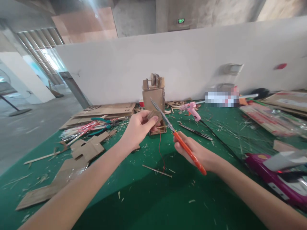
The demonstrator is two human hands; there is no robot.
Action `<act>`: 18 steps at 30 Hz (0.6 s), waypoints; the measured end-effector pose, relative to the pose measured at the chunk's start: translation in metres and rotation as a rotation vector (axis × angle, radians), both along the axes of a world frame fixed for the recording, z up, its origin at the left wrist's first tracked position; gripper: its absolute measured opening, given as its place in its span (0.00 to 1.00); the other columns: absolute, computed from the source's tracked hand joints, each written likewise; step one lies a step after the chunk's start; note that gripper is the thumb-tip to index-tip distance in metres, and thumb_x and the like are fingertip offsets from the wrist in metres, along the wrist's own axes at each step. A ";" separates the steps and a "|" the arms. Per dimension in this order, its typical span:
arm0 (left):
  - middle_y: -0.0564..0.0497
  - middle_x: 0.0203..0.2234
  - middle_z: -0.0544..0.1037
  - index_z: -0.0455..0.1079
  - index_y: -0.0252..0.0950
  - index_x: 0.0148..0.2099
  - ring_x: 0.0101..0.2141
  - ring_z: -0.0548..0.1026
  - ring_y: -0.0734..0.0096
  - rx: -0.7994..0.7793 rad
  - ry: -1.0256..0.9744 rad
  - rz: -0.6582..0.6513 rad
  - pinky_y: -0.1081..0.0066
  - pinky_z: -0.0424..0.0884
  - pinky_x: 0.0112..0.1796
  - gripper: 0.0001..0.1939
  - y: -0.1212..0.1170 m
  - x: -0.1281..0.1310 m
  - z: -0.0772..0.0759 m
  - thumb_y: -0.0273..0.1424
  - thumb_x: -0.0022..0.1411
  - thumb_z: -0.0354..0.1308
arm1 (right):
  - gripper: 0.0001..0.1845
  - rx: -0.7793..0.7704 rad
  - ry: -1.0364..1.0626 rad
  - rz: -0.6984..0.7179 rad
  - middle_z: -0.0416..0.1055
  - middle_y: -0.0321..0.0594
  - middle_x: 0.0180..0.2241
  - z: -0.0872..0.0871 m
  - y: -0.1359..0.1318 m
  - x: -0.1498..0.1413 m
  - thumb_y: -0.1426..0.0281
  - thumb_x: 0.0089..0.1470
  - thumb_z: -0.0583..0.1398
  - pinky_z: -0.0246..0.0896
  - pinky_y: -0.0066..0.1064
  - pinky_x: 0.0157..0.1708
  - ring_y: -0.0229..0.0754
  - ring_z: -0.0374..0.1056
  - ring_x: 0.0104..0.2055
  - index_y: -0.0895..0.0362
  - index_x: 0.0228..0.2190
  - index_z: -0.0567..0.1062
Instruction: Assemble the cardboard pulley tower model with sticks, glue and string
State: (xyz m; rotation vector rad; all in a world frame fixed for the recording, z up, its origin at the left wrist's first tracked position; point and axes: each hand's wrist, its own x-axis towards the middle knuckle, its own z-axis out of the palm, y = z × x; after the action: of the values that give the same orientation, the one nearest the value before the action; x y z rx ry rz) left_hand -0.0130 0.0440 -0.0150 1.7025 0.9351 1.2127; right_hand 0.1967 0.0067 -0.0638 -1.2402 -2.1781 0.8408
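My left hand (pixel 141 126) pinches a small piece of cardboard (pixel 155 115) between thumb and fingers. In my right hand (pixel 189 145) is a pair of scissors (pixel 185 147) with orange handles, its blades pointing up and left along the right side of the cardboard piece. Whether the blades touch it I cannot tell. Just behind both hands stands an upright cardboard box (pixel 151 95) with round discs (pixel 154 80) on an axle at its top. From its base a thin red wire (pixel 160 150) trails down to the table near a thin stick (pixel 157 171).
A pink glue gun (pixel 194 112) and a utility knife (pixel 195 132) lie to the right on the green table (pixel 134 198). Pliers (pixel 100 129), cardboard scraps (pixel 87 148) and sticks lie at left. A purple device (pixel 271 182) sits at far right. Shavings are scattered about.
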 end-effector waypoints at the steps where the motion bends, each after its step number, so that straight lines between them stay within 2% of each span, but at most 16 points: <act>1: 0.52 0.24 0.72 0.68 0.33 0.33 0.23 0.70 0.79 0.009 0.018 -0.005 0.76 0.69 0.27 0.08 0.000 -0.001 0.001 0.33 0.60 0.57 | 0.17 -0.001 -0.006 -0.002 0.60 0.32 0.27 0.000 0.001 0.000 0.52 0.60 0.47 0.56 0.33 0.28 0.36 0.55 0.26 0.53 0.31 0.57; 6: 0.52 0.26 0.73 0.68 0.34 0.35 0.23 0.69 0.79 -0.002 0.060 -0.041 0.76 0.68 0.26 0.07 0.004 -0.007 0.004 0.33 0.60 0.57 | 0.19 0.027 -0.050 -0.039 0.57 0.31 0.24 -0.005 0.006 0.003 0.51 0.59 0.48 0.53 0.32 0.26 0.35 0.53 0.24 0.53 0.28 0.55; 15: 0.56 0.20 0.66 0.64 0.35 0.29 0.20 0.67 0.80 -0.052 -0.094 -0.058 0.76 0.66 0.24 0.12 0.009 -0.007 -0.001 0.37 0.60 0.58 | 0.21 -0.026 0.012 0.047 0.59 0.35 0.29 0.002 0.001 0.004 0.48 0.58 0.47 0.58 0.34 0.30 0.38 0.55 0.29 0.54 0.36 0.59; 18: 0.55 0.21 0.67 0.64 0.35 0.29 0.20 0.67 0.80 -0.066 -0.127 -0.061 0.76 0.67 0.24 0.13 0.008 -0.004 -0.003 0.38 0.59 0.59 | 0.23 -0.031 0.020 0.040 0.58 0.35 0.29 0.004 -0.001 0.004 0.46 0.57 0.46 0.59 0.35 0.30 0.38 0.55 0.29 0.53 0.38 0.60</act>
State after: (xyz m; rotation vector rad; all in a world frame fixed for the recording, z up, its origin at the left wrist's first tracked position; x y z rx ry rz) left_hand -0.0173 0.0524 -0.0177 1.5723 0.8322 1.2217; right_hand 0.2005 0.0061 -0.0602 -1.2018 -2.1884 0.9024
